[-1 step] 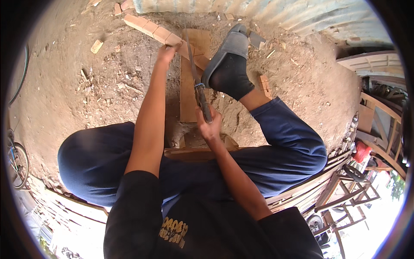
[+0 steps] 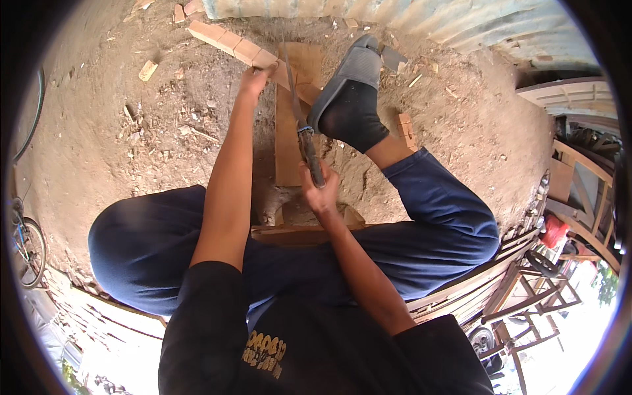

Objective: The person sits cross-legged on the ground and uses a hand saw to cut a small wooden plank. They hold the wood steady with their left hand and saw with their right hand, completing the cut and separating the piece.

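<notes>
My left hand (image 2: 255,80) is closed around a long wooden bar (image 2: 225,41), whose upper face shows several cross lines. The bar slants from far left down to the right across a flat plank (image 2: 288,148). In my right hand (image 2: 320,191) is the dark handle of a handsaw (image 2: 307,146), with something blue wrapped near the blade. Its thin blade points away from me and crosses the bar just right of my left hand. My sandalled foot (image 2: 352,79) is at the bar's right end, partly hiding it.
Wood chips and offcuts (image 2: 148,70) litter the dirt floor. A small scored block (image 2: 406,128) lies right of my foot. Corrugated metal sheeting (image 2: 421,20) borders the far side. Wooden frames (image 2: 533,296) stand at right, a bicycle (image 2: 29,250) at left.
</notes>
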`<control>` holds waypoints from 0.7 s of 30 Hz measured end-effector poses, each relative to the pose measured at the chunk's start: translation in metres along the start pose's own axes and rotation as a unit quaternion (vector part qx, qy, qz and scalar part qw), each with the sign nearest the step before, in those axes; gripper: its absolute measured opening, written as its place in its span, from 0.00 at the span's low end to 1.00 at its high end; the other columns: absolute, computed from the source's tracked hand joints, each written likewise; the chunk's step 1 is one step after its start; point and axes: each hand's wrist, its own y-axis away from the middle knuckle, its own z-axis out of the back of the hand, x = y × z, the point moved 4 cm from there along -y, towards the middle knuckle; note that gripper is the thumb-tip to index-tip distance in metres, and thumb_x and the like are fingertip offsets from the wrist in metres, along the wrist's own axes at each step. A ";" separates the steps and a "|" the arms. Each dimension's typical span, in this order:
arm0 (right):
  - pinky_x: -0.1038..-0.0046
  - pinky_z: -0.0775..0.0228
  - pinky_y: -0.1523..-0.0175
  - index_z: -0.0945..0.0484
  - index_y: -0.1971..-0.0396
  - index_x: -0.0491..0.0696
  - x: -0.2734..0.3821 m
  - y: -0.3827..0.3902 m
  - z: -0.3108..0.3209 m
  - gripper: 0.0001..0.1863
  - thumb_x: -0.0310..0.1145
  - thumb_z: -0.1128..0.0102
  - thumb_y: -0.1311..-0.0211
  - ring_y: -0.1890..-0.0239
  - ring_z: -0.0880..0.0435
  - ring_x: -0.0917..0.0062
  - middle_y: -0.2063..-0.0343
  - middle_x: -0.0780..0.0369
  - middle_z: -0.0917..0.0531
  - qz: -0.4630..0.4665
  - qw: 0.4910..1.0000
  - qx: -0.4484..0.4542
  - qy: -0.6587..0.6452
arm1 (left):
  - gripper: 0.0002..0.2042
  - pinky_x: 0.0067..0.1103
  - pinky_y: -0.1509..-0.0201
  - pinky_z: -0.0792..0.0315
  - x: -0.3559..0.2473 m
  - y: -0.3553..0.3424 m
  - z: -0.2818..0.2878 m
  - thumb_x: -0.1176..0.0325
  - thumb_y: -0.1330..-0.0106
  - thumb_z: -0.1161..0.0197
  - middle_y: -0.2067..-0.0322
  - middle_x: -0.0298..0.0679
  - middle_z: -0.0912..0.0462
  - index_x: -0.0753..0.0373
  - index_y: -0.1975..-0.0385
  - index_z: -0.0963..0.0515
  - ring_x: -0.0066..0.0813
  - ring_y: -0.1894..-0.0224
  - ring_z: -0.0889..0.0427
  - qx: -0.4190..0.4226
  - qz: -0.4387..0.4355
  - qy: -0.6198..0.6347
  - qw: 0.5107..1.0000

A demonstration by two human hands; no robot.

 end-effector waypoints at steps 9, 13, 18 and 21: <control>0.78 0.40 0.73 0.25 0.75 0.42 -0.003 -0.013 -0.004 0.10 0.29 0.38 0.36 0.77 0.34 0.89 0.83 0.70 0.30 0.006 0.999 0.035 -0.035 | 0.35 0.32 0.50 0.29 -0.013 0.001 0.004 0.45 0.41 0.29 0.49 0.39 0.18 0.62 0.39 0.28 0.30 0.53 0.19 0.031 -0.003 -0.020 0.999; 0.78 0.40 0.74 0.24 0.74 0.42 0.000 -0.009 -0.007 0.09 0.28 0.38 0.36 0.78 0.34 0.90 0.83 0.71 0.30 0.014 0.997 0.022 -0.076 | 0.34 0.30 0.54 0.29 -0.011 -0.001 0.006 0.46 0.41 0.29 0.50 0.39 0.18 0.63 0.40 0.28 0.30 0.55 0.20 0.023 -0.001 -0.025 0.999; 0.77 0.41 0.74 0.26 0.76 0.42 -0.005 -0.013 0.003 0.10 0.28 0.38 0.37 0.78 0.34 0.89 0.84 0.71 0.31 -0.024 0.997 0.043 -0.059 | 0.33 0.24 0.61 0.30 -0.014 0.002 -0.001 0.47 0.41 0.29 0.55 0.36 0.18 0.63 0.42 0.27 0.26 0.58 0.21 0.019 0.021 -0.018 0.999; 0.77 0.41 0.75 0.27 0.77 0.42 -0.002 -0.018 0.003 0.11 0.29 0.39 0.36 0.78 0.34 0.89 0.84 0.71 0.31 -0.020 0.997 0.055 -0.055 | 0.30 0.22 0.63 0.32 -0.008 -0.005 0.009 0.48 0.41 0.28 0.58 0.33 0.19 0.62 0.45 0.25 0.23 0.61 0.23 0.045 0.021 0.004 0.999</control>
